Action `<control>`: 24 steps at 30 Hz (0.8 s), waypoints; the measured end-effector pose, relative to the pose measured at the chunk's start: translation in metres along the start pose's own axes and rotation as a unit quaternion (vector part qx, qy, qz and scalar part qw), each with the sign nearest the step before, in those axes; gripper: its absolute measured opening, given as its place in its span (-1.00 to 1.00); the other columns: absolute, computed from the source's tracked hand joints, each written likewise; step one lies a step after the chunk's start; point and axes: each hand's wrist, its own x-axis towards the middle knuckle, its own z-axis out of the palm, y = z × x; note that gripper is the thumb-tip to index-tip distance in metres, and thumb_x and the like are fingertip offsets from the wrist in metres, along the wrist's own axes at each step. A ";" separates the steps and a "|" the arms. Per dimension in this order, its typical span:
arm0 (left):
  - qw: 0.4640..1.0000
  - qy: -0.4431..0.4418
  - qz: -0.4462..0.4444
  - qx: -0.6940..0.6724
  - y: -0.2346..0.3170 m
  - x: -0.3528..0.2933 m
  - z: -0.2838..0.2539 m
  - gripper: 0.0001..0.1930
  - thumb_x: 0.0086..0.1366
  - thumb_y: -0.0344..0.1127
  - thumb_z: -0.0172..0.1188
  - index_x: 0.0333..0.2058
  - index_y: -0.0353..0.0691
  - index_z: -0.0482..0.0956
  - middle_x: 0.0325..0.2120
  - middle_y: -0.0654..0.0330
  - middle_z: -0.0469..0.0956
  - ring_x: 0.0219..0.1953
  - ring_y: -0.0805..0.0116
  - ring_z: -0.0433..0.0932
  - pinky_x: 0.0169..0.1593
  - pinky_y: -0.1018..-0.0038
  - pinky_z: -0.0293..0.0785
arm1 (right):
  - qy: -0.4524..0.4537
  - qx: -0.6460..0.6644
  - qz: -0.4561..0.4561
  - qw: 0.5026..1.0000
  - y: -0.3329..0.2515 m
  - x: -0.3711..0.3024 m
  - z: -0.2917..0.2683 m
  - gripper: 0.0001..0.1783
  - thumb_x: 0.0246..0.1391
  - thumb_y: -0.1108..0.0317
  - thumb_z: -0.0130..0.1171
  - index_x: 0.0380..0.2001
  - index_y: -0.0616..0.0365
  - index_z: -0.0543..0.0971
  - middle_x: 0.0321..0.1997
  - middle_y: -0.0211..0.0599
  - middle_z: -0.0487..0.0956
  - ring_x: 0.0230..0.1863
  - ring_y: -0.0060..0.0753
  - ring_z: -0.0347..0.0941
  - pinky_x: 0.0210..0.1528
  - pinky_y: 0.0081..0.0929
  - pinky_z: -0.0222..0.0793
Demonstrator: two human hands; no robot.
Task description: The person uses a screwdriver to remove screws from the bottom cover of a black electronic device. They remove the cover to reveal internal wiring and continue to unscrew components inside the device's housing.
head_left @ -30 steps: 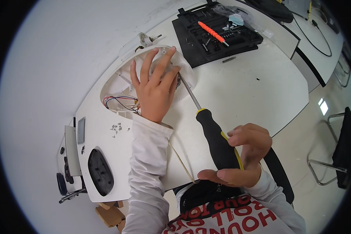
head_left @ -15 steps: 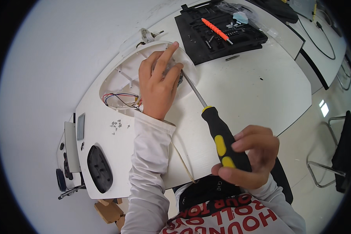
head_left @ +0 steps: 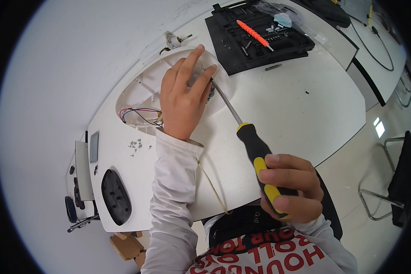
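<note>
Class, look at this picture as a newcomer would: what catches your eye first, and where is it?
The long screwdriver with its black-and-yellow handle, gripped by the right hand at lower right. Its tip meets the round white housing at centre, under the left hand. Behind lies a black tool tray.

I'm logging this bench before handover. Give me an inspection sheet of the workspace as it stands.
Surface: white table, mostly bare at right.
Job's things: round white housing; black-and-yellow screwdriver, shaft reaching under the fingers.
Clutter: loose screws, black tool tray with orange driver, black oval part.
Grips: left hand pressing on the housing; right hand shut on the screwdriver handle.
Cables: coloured wires in the housing.
Surroundings: chair, floor.
</note>
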 end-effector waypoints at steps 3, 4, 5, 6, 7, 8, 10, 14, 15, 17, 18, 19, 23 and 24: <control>1.000 0.005 -0.001 -0.002 0.000 0.002 0.002 -0.64 -0.22 -0.56 0.29 -0.34 -0.07 0.59 0.02 0.24 0.40 -0.20 0.26 0.45 -0.17 0.43 0.38 | 0.037 -0.001 -0.027 0.999 0.006 0.003 0.003 -0.61 -0.25 0.39 0.30 -0.28 -0.19 0.46 -0.07 -0.13 0.39 -0.14 -0.11 0.39 -0.19 -0.43 0.42; 1.000 0.005 -0.002 -0.002 0.001 0.002 0.002 -0.63 -0.22 -0.56 0.29 -0.34 -0.07 0.58 0.02 0.25 0.40 -0.20 0.26 0.45 -0.17 0.43 0.38 | 0.052 -0.011 -0.026 0.998 0.005 0.003 0.006 -0.57 -0.29 0.42 0.32 -0.27 -0.20 0.45 -0.09 -0.14 0.37 -0.13 -0.12 0.37 -0.21 -0.44 0.41; 1.000 0.004 -0.003 -0.002 0.001 0.003 0.002 -0.63 -0.22 -0.56 0.29 -0.33 -0.07 0.58 0.02 0.25 0.40 -0.20 0.27 0.45 -0.17 0.43 0.38 | 0.067 -0.022 -0.026 0.997 0.004 0.003 0.009 -0.53 -0.32 0.44 0.33 -0.27 -0.22 0.45 -0.11 -0.16 0.36 -0.13 -0.13 0.35 -0.22 -0.46 0.41; 1.000 0.004 -0.004 -0.002 0.002 0.003 0.002 -0.62 -0.22 -0.56 0.29 -0.33 -0.07 0.58 0.02 0.26 0.40 -0.20 0.27 0.45 -0.17 0.43 0.38 | 0.082 -0.033 -0.025 0.996 0.003 0.003 0.012 -0.49 -0.36 0.47 0.35 -0.26 -0.24 0.44 -0.13 -0.17 0.35 -0.12 -0.15 0.33 -0.24 -0.47 0.40; 1.000 0.004 -0.009 -0.003 0.001 0.002 0.002 -0.62 -0.23 -0.56 0.28 -0.33 -0.08 0.57 0.02 0.27 0.40 -0.20 0.27 0.45 -0.17 0.44 0.38 | 0.061 -0.034 -0.006 0.998 0.000 0.002 0.009 -0.48 -0.37 0.47 0.35 -0.26 -0.25 0.44 -0.15 -0.21 0.35 -0.16 -0.18 0.34 -0.25 -0.48 0.40; 1.000 0.004 -0.014 -0.003 0.001 0.002 0.002 -0.62 -0.23 -0.56 0.28 -0.33 -0.09 0.56 0.01 0.27 0.40 -0.20 0.27 0.45 -0.17 0.44 0.38 | 0.041 -0.033 0.006 0.999 -0.002 0.001 0.006 -0.48 -0.35 0.47 0.34 -0.24 -0.24 0.44 -0.14 -0.20 0.37 -0.16 -0.18 0.36 -0.24 -0.49 0.41; 1.000 0.003 -0.019 -0.002 0.000 0.001 0.002 -0.61 -0.23 -0.56 0.28 -0.32 -0.10 0.54 0.01 0.27 0.40 -0.20 0.27 0.45 -0.16 0.44 0.37 | 0.015 -0.008 0.012 1.000 -0.003 0.000 0.002 -0.50 -0.33 0.46 0.32 -0.23 -0.23 0.45 -0.12 -0.17 0.41 -0.15 -0.15 0.39 -0.22 -0.47 0.41; 1.000 0.002 -0.019 0.007 0.003 0.002 0.003 -0.64 -0.24 -0.56 0.28 -0.36 -0.12 0.53 0.02 0.27 0.40 -0.19 0.26 0.44 -0.14 0.44 0.36 | 0.000 0.035 -0.011 0.999 0.002 -0.001 0.001 -0.52 -0.27 0.42 0.28 -0.18 -0.23 0.45 -0.05 -0.04 0.43 -0.04 -0.04 0.39 -0.12 -0.39 0.40; 1.000 0.003 -0.018 0.009 0.004 0.002 0.003 -0.65 -0.24 -0.56 0.29 -0.38 -0.12 0.53 0.02 0.27 0.40 -0.18 0.25 0.43 -0.14 0.43 0.36 | 0.010 0.042 0.000 0.999 0.001 0.002 0.002 -0.52 -0.27 0.41 0.29 -0.18 -0.25 0.45 -0.05 -0.05 0.43 -0.05 -0.05 0.39 -0.12 -0.40 0.39; 1.000 0.006 -0.013 0.010 0.004 0.002 0.004 -0.68 -0.24 -0.56 0.29 -0.41 -0.12 0.54 0.02 0.26 0.39 -0.16 0.24 0.42 -0.13 0.43 0.35 | 0.048 0.016 0.003 0.999 -0.001 0.002 0.006 -0.48 -0.31 0.44 0.32 -0.20 -0.32 0.46 -0.04 -0.08 0.39 -0.09 -0.06 0.38 -0.14 -0.46 0.38; 1.000 0.007 -0.010 0.011 0.004 0.002 0.004 -0.69 -0.24 -0.56 0.29 -0.43 -0.12 0.54 0.02 0.26 0.39 -0.15 0.23 0.42 -0.13 0.43 0.35 | 0.067 0.003 0.005 0.998 -0.002 0.002 0.007 -0.45 -0.33 0.45 0.34 -0.20 -0.36 0.46 -0.04 -0.09 0.37 -0.10 -0.06 0.37 -0.15 -0.48 0.38; 1.000 0.007 -0.011 0.011 0.004 0.002 0.004 -0.71 -0.24 -0.56 0.30 -0.44 -0.12 0.54 0.02 0.26 0.39 -0.15 0.23 0.41 -0.13 0.43 0.34 | 0.077 -0.004 0.002 0.997 0.000 -0.001 0.009 -0.44 -0.35 0.47 0.35 -0.21 -0.38 0.47 -0.04 -0.09 0.36 -0.11 -0.07 0.37 -0.17 -0.50 0.38; 1.000 0.006 -0.015 0.013 0.005 0.001 0.004 -0.74 -0.23 -0.55 0.30 -0.47 -0.13 0.55 0.02 0.24 0.39 -0.13 0.21 0.40 -0.11 0.42 0.33 | 0.016 0.039 0.019 0.999 -0.002 -0.002 -0.001 -0.46 -0.35 0.48 0.36 -0.22 -0.27 0.50 -0.06 -0.12 0.43 -0.05 -0.12 0.38 -0.15 -0.46 0.42; 1.000 0.006 -0.015 0.014 0.005 0.001 0.003 -0.74 -0.22 -0.54 0.30 -0.47 -0.13 0.54 0.02 0.24 0.39 -0.13 0.21 0.40 -0.10 0.42 0.32 | 0.016 0.051 0.006 0.999 -0.003 -0.001 0.000 -0.50 -0.32 0.48 0.34 -0.21 -0.21 0.50 -0.08 -0.13 0.45 -0.02 -0.12 0.37 -0.11 -0.43 0.42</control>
